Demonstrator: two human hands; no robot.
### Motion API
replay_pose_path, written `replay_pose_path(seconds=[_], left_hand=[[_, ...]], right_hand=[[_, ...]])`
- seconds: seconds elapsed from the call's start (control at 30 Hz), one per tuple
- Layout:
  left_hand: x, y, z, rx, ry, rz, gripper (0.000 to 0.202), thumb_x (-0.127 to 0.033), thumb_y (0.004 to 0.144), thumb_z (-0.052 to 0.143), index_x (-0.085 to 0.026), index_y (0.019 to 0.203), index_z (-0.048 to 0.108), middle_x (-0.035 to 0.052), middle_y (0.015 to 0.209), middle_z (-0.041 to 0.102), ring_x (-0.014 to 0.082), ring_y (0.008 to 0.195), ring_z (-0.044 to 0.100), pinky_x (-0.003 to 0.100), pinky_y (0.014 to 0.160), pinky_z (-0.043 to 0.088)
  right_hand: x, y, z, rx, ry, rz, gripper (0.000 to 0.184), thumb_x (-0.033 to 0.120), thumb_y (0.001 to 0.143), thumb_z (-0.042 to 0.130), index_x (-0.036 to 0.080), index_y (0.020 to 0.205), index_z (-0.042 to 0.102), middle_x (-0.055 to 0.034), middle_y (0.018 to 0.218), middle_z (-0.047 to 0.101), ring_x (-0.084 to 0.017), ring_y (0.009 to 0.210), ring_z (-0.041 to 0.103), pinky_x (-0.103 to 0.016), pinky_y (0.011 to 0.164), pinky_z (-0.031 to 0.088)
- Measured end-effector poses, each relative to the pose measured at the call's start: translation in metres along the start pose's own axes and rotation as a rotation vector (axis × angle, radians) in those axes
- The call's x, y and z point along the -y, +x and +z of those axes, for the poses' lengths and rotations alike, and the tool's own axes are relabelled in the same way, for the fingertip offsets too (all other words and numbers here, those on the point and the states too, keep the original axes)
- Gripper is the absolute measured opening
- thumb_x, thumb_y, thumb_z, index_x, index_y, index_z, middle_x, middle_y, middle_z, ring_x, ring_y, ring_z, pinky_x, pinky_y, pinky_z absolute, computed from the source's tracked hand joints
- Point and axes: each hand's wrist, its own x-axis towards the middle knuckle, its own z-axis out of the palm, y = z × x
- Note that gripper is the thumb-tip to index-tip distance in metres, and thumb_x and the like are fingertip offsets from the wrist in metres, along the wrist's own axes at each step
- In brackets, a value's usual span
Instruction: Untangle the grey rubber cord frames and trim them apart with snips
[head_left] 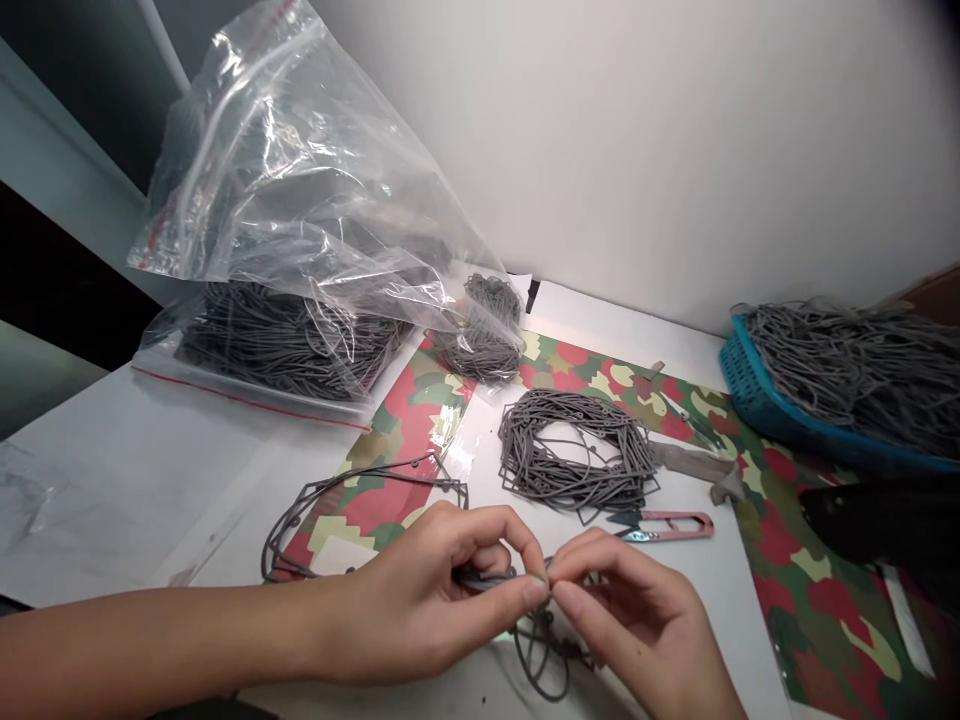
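Note:
Close to the front edge, my left hand (457,590) pinches thin grey rubber gaskets between thumb and forefinger. Part of the bundle runs through its curled fingers. My right hand (626,610) meets it fingertip to fingertip, also pinching the strands; the exact spot is hidden by the fingers. Loops of these grey rubber gaskets (281,530) spread out to the left behind my left wrist, and more hang below the fingertips. Just beyond my hands lies a ring-shaped pile of grey gaskets (517,450) on a white sheet. Pink-handled thread snips (679,524) rest beside that pile.
A clear zip bag (300,200) full of grey gaskets stands back left, with a smaller bagged bundle (491,320) beside it. A blue basket (750,385) heaped with gaskets is at right. Camouflage-patterned sheeting (787,560) covers part of the table, before a white wall (675,150).

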Motion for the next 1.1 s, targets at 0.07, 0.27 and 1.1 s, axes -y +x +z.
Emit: replay_pose_path(seconds=[0.07,0.27,1.1], left_hand=[[-0.003,0.000,-0.001,0.041,0.026,-0.008,0.021,-0.037,0.095,0.051,-0.017,0.092,0.058,-0.0087,0.058,0.032,0.0095,0.053,0.029,0.022,0.048,0.023],[-0.003,0.004,-0.003,0.084,-0.125,-0.095,0.019,-0.034,0.090,0.059,-0.016,0.087,0.059,-0.0080,0.060,0.040,0.0088,0.055,0.034,0.021,0.049,0.025],[-0.002,0.008,-0.002,0.066,-0.103,-0.175,0.021,-0.028,0.083,0.063,-0.013,0.095,0.069,-0.0066,0.059,0.042,0.0085,0.054,0.036,0.018,0.048,0.028]], right_hand=[[0.004,0.002,-0.006,0.010,-0.101,-0.114,0.008,0.020,0.085,0.071,0.028,0.088,0.074,-0.0018,0.081,0.067,-0.017,0.072,0.061,-0.021,0.056,0.048],[0.010,0.005,-0.020,0.250,-0.283,-0.297,0.036,0.011,0.086,0.069,0.034,0.113,0.074,-0.0052,0.095,0.071,-0.020,0.078,0.069,-0.026,0.063,0.057],[-0.004,-0.005,0.004,-0.098,-0.439,-0.401,0.016,0.008,0.083,0.062,0.023,0.087,0.068,-0.0053,0.082,0.068,-0.016,0.063,0.062,-0.024,0.051,0.053]])
